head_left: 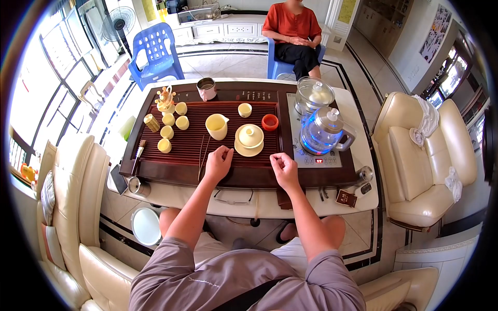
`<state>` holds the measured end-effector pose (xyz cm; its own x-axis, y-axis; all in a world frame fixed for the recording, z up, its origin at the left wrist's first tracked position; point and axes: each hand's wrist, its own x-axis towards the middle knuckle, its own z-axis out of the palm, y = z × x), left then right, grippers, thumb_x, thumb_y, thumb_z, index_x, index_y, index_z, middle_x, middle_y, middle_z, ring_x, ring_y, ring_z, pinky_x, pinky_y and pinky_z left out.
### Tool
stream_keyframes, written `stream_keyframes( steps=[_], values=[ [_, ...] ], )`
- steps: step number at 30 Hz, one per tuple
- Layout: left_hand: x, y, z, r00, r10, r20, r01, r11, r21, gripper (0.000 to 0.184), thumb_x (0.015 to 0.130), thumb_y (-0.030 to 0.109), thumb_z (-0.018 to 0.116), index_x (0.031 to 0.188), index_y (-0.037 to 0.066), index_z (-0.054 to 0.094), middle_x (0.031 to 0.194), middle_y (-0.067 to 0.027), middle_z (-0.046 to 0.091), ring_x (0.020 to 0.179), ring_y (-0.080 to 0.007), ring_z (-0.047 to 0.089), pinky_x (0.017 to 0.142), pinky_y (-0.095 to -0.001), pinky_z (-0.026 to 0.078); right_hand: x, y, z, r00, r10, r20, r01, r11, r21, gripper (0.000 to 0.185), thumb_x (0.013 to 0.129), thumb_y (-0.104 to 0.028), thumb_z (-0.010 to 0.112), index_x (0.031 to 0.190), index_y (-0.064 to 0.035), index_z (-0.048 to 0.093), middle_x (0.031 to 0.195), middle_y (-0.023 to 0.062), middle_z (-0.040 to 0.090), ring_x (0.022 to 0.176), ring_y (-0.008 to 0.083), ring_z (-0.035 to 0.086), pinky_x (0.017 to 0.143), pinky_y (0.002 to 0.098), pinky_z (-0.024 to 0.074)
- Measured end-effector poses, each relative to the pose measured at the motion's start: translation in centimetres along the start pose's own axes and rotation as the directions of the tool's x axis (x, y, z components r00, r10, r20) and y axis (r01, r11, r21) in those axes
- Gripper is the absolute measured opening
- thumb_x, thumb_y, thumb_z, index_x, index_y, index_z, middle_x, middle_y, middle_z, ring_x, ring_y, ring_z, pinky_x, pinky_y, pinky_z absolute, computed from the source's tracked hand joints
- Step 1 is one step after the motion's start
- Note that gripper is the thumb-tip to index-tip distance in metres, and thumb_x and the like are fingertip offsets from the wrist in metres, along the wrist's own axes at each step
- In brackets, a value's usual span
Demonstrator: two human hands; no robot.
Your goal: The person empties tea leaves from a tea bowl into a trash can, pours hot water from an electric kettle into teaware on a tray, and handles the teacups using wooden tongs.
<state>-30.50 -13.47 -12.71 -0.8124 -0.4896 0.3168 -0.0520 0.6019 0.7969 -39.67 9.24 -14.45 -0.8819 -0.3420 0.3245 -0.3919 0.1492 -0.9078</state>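
Both my hands rest at the front edge of the dark slatted tea tray. My left hand is curled closed, just below the yellow pouring pitcher and right of some thin dark tongs. My right hand is also curled, lower right of the lidded yellow bowl on its saucer. Whether either hand pinches something small cannot be made out. Several small yellow cups stand at the left, one more at the back, near a red cup.
A glass kettle glowing blue stands on the heating plate, with a glass pot behind it. A brush lies at the left. Eyeglasses lie in front. A person in red sits across the table.
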Motion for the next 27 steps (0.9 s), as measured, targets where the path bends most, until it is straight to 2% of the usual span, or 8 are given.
stream_keyframes(
  steps=[20, 22, 27],
  values=[
    [0.01, -0.37, 0.07, 1.000, 0.004, -0.003, -0.004, 1.000, -0.001, 0.025, 0.093, 0.019, 0.065, 0.079, -0.001, 0.061, 0.057, -0.0116, 0.057, 0.047, -0.0224, 0.051, 0.049, -0.0350, 0.040, -0.04, -0.11, 0.00, 1.000, -0.009, -0.003, 0.009, 1.000, 0.001, 0.014, 0.092, -0.016, 0.068, 0.090, -0.0022, 0.068, 0.058, 0.0015, 0.055, 0.051, 0.0070, 0.049, 0.049, 0.0257, 0.0396],
    [0.01, -0.37, -0.01, 1.000, -0.023, 0.018, 0.023, 1.000, 0.001, 0.022, 0.093, 0.018, 0.066, 0.083, -0.002, 0.064, 0.059, -0.0089, 0.058, 0.051, -0.0140, 0.049, 0.051, -0.0308, 0.040, -0.05, -0.19, 0.00, 1.000, 0.003, 0.001, -0.003, 1.000, 0.014, 0.014, 0.092, -0.016, 0.068, 0.091, -0.0023, 0.068, 0.058, 0.0017, 0.055, 0.051, 0.0075, 0.049, 0.049, 0.0259, 0.0397],
    [0.00, -0.27, 0.00, 1.000, -0.009, 0.012, 0.009, 1.000, 0.006, 0.022, 0.093, 0.017, 0.065, 0.083, -0.002, 0.064, 0.059, -0.0092, 0.058, 0.051, -0.0145, 0.049, 0.051, -0.0309, 0.040, -0.03, -0.25, -0.01, 1.000, -0.005, -0.004, 0.005, 1.000, -0.002, 0.013, 0.092, -0.015, 0.068, 0.091, -0.0025, 0.068, 0.058, 0.0019, 0.056, 0.051, 0.0075, 0.050, 0.049, 0.0259, 0.0398]
  ],
)
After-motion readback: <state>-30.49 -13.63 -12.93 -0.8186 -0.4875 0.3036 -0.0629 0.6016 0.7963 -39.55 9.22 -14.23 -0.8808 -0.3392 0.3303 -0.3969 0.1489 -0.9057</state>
